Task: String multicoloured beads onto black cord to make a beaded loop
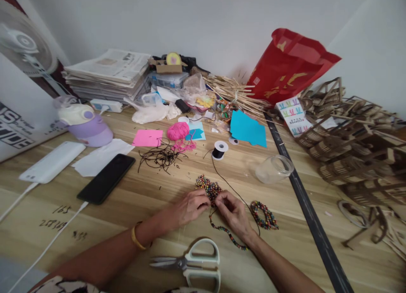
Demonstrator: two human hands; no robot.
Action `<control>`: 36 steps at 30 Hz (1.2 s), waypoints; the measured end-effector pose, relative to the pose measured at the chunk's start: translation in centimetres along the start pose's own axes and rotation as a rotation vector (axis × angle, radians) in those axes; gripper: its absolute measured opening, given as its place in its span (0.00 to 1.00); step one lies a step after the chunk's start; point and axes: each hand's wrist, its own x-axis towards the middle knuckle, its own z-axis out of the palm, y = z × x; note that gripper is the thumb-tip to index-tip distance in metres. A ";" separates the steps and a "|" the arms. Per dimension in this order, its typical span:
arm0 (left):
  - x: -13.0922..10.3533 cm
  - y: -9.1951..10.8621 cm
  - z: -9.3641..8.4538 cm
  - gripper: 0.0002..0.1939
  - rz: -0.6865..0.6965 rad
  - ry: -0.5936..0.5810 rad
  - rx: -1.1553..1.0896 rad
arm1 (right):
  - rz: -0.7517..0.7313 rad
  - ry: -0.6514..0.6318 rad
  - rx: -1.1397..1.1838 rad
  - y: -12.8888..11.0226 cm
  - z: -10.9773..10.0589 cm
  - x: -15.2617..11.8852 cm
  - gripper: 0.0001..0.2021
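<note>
A pile of small multicoloured beads [207, 186] lies in front of me, and both hands meet at its near edge. My left hand [193, 206] is closed, its fingertips pressed together at the beads; whatever they pinch is too small to make out. Thumb and index finger of my right hand [234, 213] pinch together on the thin black cord. From there a strand of threaded beads [230, 233] curves over the table below my right hand. The cord runs from a white spool of black cord [220, 150] past the hand's right side. Coiled bead strands [264, 215] rest to the right.
Light-handled scissors [193, 263] lie nearest me. A phone [106, 178] and white power bank [52, 161] sit left. Black cord scraps [161, 155] and pink yarn [178, 131] lie beyond. A glass jar [274, 169] lies right, before stacked brown woven pieces [358, 153].
</note>
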 end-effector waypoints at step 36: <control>1.4 -1.1 0.1 0.07 -0.374 0.170 -0.594 | 0.022 -0.067 -0.034 0.5 0.0 -0.1 0.11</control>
